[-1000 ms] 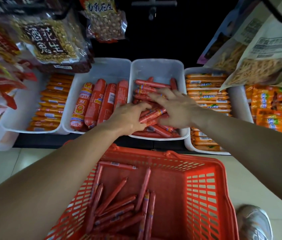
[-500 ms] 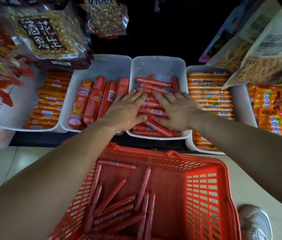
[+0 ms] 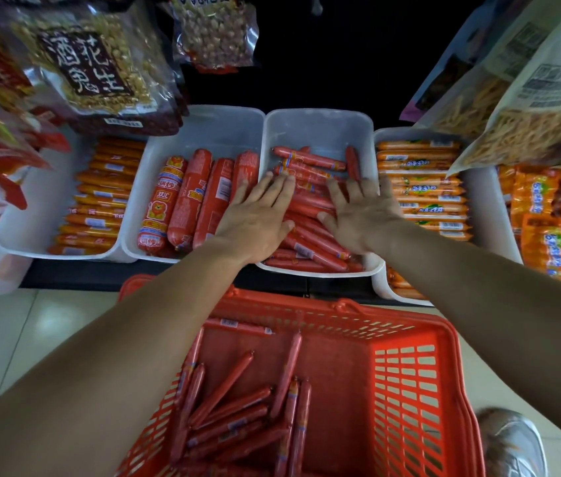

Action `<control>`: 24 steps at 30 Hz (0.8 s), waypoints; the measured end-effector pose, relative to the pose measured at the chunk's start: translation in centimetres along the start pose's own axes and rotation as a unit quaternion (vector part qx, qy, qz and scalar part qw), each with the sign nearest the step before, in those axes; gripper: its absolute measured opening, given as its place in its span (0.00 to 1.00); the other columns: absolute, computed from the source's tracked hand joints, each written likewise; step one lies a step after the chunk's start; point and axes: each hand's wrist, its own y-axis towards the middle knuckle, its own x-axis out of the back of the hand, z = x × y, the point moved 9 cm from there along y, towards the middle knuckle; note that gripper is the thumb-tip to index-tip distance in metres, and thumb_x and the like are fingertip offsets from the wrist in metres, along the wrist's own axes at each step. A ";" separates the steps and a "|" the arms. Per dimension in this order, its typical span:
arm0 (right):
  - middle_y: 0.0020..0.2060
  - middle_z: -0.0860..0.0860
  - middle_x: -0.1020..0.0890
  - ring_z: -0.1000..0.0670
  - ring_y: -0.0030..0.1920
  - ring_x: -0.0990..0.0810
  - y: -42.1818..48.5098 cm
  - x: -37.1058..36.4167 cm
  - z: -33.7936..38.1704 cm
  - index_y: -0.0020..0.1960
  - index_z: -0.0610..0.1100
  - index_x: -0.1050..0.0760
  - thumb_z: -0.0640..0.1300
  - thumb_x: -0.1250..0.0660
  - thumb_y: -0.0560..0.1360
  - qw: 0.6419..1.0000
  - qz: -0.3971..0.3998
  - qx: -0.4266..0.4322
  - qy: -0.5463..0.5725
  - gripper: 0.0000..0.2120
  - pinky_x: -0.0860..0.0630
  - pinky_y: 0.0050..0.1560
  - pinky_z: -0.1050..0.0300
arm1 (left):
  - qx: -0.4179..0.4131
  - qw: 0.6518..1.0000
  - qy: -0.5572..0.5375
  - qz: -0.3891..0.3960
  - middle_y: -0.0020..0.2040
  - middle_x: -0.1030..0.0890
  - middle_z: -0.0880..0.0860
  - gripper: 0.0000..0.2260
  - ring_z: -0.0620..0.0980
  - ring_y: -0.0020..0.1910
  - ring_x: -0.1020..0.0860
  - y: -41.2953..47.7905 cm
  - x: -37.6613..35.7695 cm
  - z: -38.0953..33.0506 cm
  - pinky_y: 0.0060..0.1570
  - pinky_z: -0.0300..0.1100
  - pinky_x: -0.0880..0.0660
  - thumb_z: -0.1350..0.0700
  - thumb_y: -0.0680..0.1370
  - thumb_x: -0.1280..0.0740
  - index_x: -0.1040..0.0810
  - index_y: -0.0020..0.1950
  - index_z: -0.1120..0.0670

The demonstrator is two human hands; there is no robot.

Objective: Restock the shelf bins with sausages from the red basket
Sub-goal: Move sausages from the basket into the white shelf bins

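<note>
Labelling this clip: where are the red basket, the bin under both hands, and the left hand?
red basket (image 3: 409,390), head view, right mesh wall
bin (image 3: 316,132), head view, bare back wall
left hand (image 3: 258,220), head view, back of hand

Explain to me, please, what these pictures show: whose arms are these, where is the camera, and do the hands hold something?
There is no machine: a person works with bare hands, and one camera on the head looks down at them. The left hand and right hand lie flat, fingers straight, on thin red sausages in a white bin; they hold nothing. Below stands a red basket with more sausages. Beside the bin lie thick sausages and orange ones.
</note>
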 end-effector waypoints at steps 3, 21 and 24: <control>0.79 0.48 0.45 0.43 0.78 0.46 -1.5 0.2 1.0 0.80 0.53 0.59 0.64 0.59 0.80 0.995 -0.058 0.076 0.018 0.32 0.56 0.75 0.31 | -0.029 0.999 -0.009 -0.022 0.81 0.53 0.49 0.30 0.50 0.79 0.60 -0.2 0.4 0.0 0.77 0.53 0.59 0.42 0.83 0.46 0.55 0.81 0.47; 0.68 0.43 0.31 0.38 0.67 0.30 -15.1 9.6 4.5 0.70 0.45 0.33 0.58 0.44 0.80 0.983 -0.065 0.064 0.157 0.24 0.29 0.62 0.43 | 0.087 0.991 -0.095 0.026 0.68 0.26 0.52 0.23 0.57 0.67 0.28 -14.1 9.4 0.9 0.62 0.51 0.28 0.42 0.79 0.39 0.30 0.72 0.49; 0.63 0.44 0.26 0.38 0.62 0.25 -19.9 9.8 6.3 0.65 0.45 0.29 0.53 0.41 0.79 0.962 -0.132 0.080 0.225 0.18 0.26 0.58 0.44 | 0.103 0.988 -0.109 0.045 0.65 0.24 0.52 0.20 0.56 0.64 0.26 -19.7 8.4 0.4 0.61 0.51 0.27 0.43 0.77 0.38 0.26 0.67 0.49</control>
